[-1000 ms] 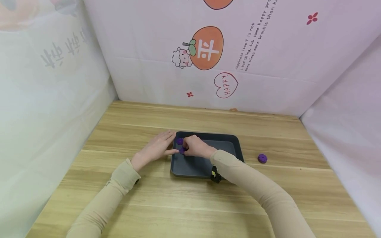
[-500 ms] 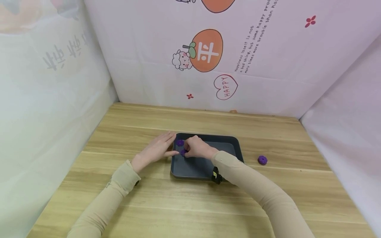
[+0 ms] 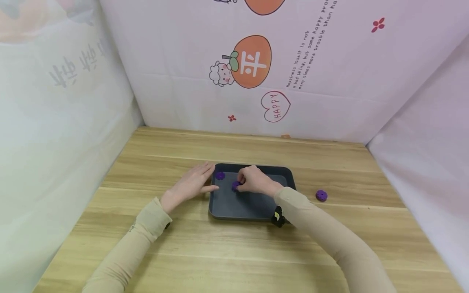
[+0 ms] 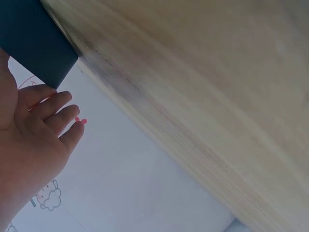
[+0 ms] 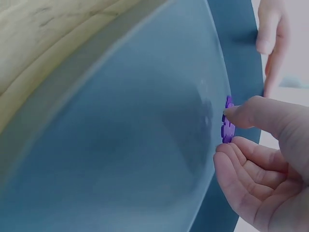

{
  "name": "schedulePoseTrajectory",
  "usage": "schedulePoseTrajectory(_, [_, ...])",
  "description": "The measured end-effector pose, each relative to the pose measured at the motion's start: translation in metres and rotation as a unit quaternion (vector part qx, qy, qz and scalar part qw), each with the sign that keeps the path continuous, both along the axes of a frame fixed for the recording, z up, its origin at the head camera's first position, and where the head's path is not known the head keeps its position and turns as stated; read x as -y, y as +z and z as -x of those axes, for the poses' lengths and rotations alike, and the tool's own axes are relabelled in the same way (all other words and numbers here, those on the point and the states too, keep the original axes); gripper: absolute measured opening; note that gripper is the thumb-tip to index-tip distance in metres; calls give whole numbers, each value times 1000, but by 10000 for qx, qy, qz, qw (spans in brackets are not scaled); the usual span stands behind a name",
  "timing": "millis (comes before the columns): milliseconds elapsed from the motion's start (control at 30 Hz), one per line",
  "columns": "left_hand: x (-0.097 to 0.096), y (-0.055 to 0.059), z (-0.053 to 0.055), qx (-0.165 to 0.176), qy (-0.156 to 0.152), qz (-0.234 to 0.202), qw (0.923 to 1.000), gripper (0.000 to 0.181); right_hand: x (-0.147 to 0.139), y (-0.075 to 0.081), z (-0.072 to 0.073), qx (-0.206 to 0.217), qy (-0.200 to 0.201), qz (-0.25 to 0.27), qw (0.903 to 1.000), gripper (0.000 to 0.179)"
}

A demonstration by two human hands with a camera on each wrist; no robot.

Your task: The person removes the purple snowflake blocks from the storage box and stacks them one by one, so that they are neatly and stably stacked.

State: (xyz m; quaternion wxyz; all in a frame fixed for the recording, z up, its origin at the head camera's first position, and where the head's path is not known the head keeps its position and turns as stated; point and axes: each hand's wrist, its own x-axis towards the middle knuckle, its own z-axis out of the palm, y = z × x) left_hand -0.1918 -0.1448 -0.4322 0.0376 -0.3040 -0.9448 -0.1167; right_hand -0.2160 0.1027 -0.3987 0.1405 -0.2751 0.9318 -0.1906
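A dark grey rectangular tray (image 3: 234, 205) lies on the wooden table. My left hand (image 3: 192, 181) rests at the tray's left edge, fingers fairly straight and thumb apart on the rim. In the left wrist view the fingertips of that hand (image 4: 46, 116) meet the tray's corner (image 4: 58, 58). Over the tray's middle, my right hand (image 3: 256, 181) pinches a purple notched disc (image 3: 235, 186) between thumb and fingers. The right wrist view shows a purple disc (image 5: 228, 123) at the thumb tip. Another purple notched disc (image 3: 220, 175) lies in the tray's far left corner.
A third purple disc (image 3: 321, 195), with a small centre hole, lies on the table (image 3: 351, 228) right of the tray. A printed white cloth (image 3: 190, 97) hangs behind the table, and plain white cloth (image 3: 73, 134) closes off the sides.
My right hand has moved right with the pinched purple disc, away from my left thumb and the disc in the corner. My left hand has stayed at the tray's edge.
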Motion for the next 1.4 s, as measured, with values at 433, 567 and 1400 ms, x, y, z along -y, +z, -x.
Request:
schedulePoseTrajectory(433, [2, -3, -2, -205, -86, -65, 9997, 79, -46, 8, 0, 31, -386, 160, 9991, 23])
schedulePoseTrajectory(567, [2, -2, -1, -210, -108, -98, 9997, 79, -61, 16, 1, -110, -433, 188, 9988, 22])
schedulePoseTrajectory(1400, [0, 0, 0, -188, -90, -4, 9998, 79, -160, 28, -5, -282, -1095, 313, 9931, 22])
